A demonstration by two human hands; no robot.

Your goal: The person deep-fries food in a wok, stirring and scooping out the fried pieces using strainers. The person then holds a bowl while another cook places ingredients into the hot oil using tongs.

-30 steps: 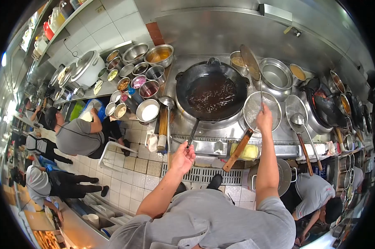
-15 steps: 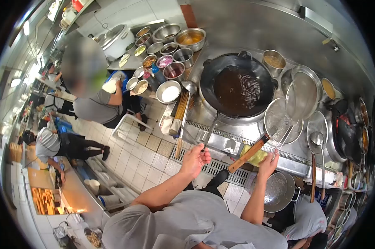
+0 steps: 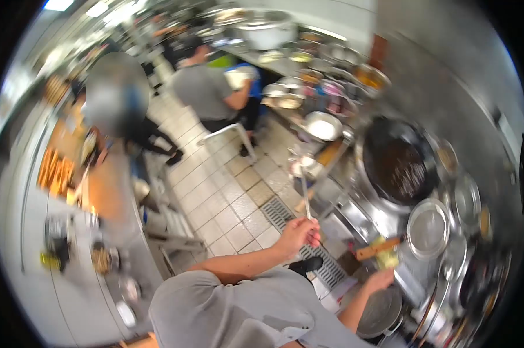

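Observation:
My left hand (image 3: 298,238) is closed round the lower end of a thin metal utensil (image 3: 306,194), whose far end is blurred. Below a wooden handle (image 3: 379,248) and a yellow cloth (image 3: 387,259) is my right hand (image 3: 380,280); motion smears its fingers. A black wok (image 3: 398,159) with dark liquid sits on the stove at the right. Beside it lies a round mesh strainer (image 3: 428,228). Under my right hand stands a large metal pot (image 3: 380,312).
A seated person (image 3: 204,93) works beyond a white-framed stool (image 3: 230,132). Another person, partly blurred, stands at the left counter (image 3: 108,185). Metal bowls of ingredients, one with white contents (image 3: 323,126), crowd the back counter. A floor drain (image 3: 276,213) runs beside the stove.
The view has swung left, so the stove now appears farther right. My right hand has moved down from the stove, and the raised strainer is no longer seen in it.

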